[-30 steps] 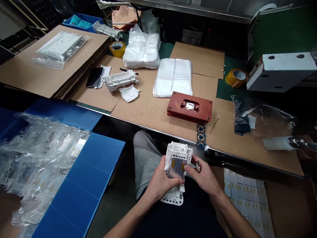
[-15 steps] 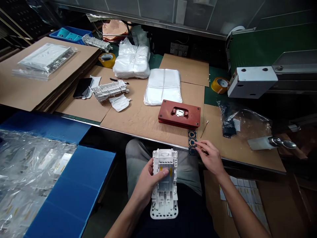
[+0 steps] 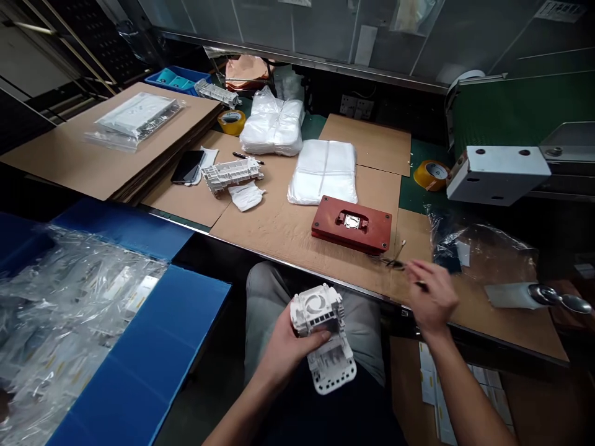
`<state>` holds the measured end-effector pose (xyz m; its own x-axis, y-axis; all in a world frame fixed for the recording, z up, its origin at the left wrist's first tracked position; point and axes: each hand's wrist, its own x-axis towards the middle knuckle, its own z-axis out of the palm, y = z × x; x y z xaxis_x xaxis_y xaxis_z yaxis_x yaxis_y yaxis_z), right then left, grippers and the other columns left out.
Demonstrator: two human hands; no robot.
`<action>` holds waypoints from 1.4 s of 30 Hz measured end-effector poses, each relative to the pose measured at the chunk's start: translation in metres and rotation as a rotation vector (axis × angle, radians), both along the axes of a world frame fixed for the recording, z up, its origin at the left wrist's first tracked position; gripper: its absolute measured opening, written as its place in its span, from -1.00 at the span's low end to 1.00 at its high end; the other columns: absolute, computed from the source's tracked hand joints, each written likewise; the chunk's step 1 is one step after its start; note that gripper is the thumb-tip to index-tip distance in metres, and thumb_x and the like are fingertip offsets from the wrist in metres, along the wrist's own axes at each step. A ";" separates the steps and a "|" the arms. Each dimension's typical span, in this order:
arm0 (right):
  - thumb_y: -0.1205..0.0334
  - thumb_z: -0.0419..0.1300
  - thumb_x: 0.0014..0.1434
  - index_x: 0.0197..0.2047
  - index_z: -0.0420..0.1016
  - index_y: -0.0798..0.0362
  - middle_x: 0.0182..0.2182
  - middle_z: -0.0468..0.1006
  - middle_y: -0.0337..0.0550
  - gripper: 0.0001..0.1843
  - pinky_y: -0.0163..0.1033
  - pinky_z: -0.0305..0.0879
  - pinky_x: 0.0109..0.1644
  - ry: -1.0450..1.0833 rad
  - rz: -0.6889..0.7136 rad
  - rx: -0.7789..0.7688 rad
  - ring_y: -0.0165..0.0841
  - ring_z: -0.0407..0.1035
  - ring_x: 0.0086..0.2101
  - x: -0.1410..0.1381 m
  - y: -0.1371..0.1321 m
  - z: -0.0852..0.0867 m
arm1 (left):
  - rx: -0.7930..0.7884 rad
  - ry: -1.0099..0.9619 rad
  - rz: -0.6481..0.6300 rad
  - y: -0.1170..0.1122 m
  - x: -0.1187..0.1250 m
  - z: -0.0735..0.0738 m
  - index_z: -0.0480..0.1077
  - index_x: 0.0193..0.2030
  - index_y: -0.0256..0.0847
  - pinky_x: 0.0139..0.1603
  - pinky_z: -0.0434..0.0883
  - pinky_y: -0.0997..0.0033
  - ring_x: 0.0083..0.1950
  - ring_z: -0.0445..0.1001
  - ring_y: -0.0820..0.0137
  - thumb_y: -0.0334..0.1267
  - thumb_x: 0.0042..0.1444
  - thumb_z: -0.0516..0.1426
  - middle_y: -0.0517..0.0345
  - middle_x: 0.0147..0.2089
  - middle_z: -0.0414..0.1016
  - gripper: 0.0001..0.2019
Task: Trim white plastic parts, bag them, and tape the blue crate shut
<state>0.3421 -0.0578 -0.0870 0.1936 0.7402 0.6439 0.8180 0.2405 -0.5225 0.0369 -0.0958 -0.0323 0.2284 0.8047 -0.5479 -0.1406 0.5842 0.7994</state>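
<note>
My left hand (image 3: pixel 288 350) grips a white moulded plastic part (image 3: pixel 323 337), tilted, with a round grey-blue mark on its upper end. My right hand (image 3: pixel 432 294) hovers over the cardboard near the bench's front edge, blurred by motion. A thin dark patterned strip (image 3: pixel 395 264) reaches from its fingers, though the blur hides the exact grip. Up ahead, a red fixture block (image 3: pixel 352 224) with a metal insert lies on the cardboard. A cotton swab (image 3: pixel 400 249) lies just right of it.
Blue corrugated bins (image 3: pixel 153 347) hold plastic-wrapped parts at left. White bags (image 3: pixel 323 172), a phone (image 3: pixel 187 167) and tape rolls (image 3: pixel 431 175) sit on the bench. A white metal bracket (image 3: pixel 497 175) juts in at right. A box of cards (image 3: pixel 432 384) sits below the bench.
My left hand has tilted the white part so its end faces up. My right hand has moved right, and the dark strip no longer lies at the bench edge.
</note>
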 end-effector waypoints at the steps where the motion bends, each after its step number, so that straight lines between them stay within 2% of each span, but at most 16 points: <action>1: 0.31 0.31 0.23 -0.14 0.67 0.03 -0.21 0.64 -0.01 -0.86 0.03 0.43 0.00 0.038 -0.096 0.089 -0.15 0.51 -0.16 0.000 0.005 0.012 | 0.059 0.035 -0.013 -0.001 0.001 0.003 0.34 -0.03 -0.16 -0.10 0.43 0.35 -0.14 0.50 0.30 -0.22 -0.08 0.42 0.17 -0.17 0.54 -0.51; 3: 0.26 0.38 0.18 -0.17 0.69 0.04 -0.26 0.64 -0.04 -0.87 0.03 0.44 -0.04 0.188 -0.284 0.240 -0.16 0.53 -0.21 -0.007 0.009 0.036 | 0.194 0.140 -0.045 -0.003 0.002 0.008 0.30 -0.18 -0.15 -0.20 0.37 0.41 -0.24 0.44 0.37 -0.20 -0.03 0.38 0.24 -0.27 0.47 -0.62; 5: 0.21 0.43 0.12 -0.22 0.69 0.04 -0.36 0.62 -0.11 -0.85 -0.05 0.48 -0.17 0.446 -0.378 0.263 -0.22 0.53 -0.31 -0.023 0.002 0.057 | 0.308 0.243 -0.077 -0.005 0.002 0.012 0.24 -0.26 -0.14 -0.28 0.30 0.44 -0.32 0.36 0.41 -0.19 0.03 0.34 0.27 -0.33 0.40 -0.67; 6: 0.20 0.45 0.09 -0.23 0.69 0.03 -0.40 0.60 -0.15 -0.83 -0.12 0.47 -0.26 0.601 -0.360 0.192 -0.25 0.53 -0.36 -0.034 -0.006 0.064 | 0.350 0.283 -0.080 -0.007 0.001 0.013 0.22 -0.26 -0.13 -0.29 0.29 0.44 -0.32 0.34 0.42 -0.20 0.05 0.32 0.27 -0.32 0.40 -0.69; 8: 0.19 0.48 0.06 -0.20 0.69 0.03 -0.39 0.62 -0.15 -0.78 -0.28 0.37 -0.45 0.898 -0.218 -0.103 -0.32 0.51 -0.42 -0.059 -0.030 0.072 | 0.403 0.337 -0.073 -0.008 0.001 0.012 0.22 -0.26 -0.13 -0.28 0.28 0.43 -0.31 0.34 0.41 -0.24 0.06 0.29 0.24 -0.26 0.42 -0.71; 11: 0.18 0.48 0.06 -0.07 0.68 0.01 -0.29 0.65 -0.12 -0.66 -0.33 0.37 -0.43 1.122 0.008 -0.536 -0.38 0.49 -0.42 -0.092 -0.069 0.071 | 0.433 0.392 -0.066 -0.008 0.001 0.009 0.21 -0.27 -0.13 -0.28 0.27 0.43 -0.29 0.35 0.40 -0.28 0.06 0.26 0.22 -0.24 0.42 -0.75; 14: 0.18 0.43 0.14 0.16 0.56 -0.06 -0.33 0.58 -0.23 -0.51 -0.36 0.36 -0.37 1.169 0.179 -0.707 -0.46 0.40 -0.43 -0.115 -0.090 0.068 | 0.464 0.427 -0.072 -0.008 0.001 0.009 0.22 -0.27 -0.12 -0.28 0.26 0.42 -0.29 0.35 0.38 -0.29 0.07 0.23 0.22 -0.26 0.41 -0.78; 18: 0.19 0.38 0.21 0.28 0.41 -0.13 -0.39 0.51 -0.33 -0.42 -0.42 0.27 -0.36 1.239 0.272 -0.737 -0.49 0.34 -0.42 -0.136 -0.088 0.069 | 0.500 0.449 -0.085 -0.008 0.002 0.010 0.23 -0.25 -0.12 -0.23 0.27 0.40 -0.25 0.37 0.37 -0.27 0.13 0.21 0.21 -0.23 0.42 -0.82; 22: 0.19 0.38 0.22 0.27 0.38 -0.16 -0.41 0.48 -0.37 -0.43 -0.41 0.30 -0.27 1.292 0.252 -0.725 -0.49 0.34 -0.39 -0.146 -0.083 0.070 | 0.510 0.494 -0.084 -0.010 0.002 0.010 0.22 -0.25 -0.12 -0.17 0.28 0.37 -0.22 0.37 0.35 -0.27 0.13 0.22 0.18 -0.20 0.40 -0.80; 28: 0.17 0.40 0.20 0.24 0.40 -0.18 -0.38 0.44 -0.38 -0.44 -0.42 0.30 -0.22 1.311 0.226 -0.729 -0.51 0.33 -0.37 -0.147 -0.084 0.066 | 0.527 0.508 -0.073 -0.011 0.003 0.011 0.19 -0.27 -0.12 -0.15 0.28 0.36 -0.20 0.35 0.34 -0.27 0.17 0.21 0.17 -0.20 0.36 -0.79; 42: 0.15 0.38 0.20 0.23 0.39 -0.09 -0.42 0.45 -0.37 -0.45 -0.35 0.32 -0.25 1.251 0.191 -0.725 -0.45 0.34 -0.39 -0.147 -0.083 0.072 | 0.530 0.547 -0.091 -0.010 0.006 0.013 0.19 -0.26 -0.12 -0.13 0.30 0.36 -0.19 0.37 0.34 -0.24 0.19 0.19 0.16 -0.20 0.37 -0.81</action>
<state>0.1954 -0.1407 -0.0153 0.1992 0.9005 -0.3865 -0.2666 -0.3298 -0.9056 0.0425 -0.1060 -0.0197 0.1135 0.9824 -0.1484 0.3863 0.0940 0.9176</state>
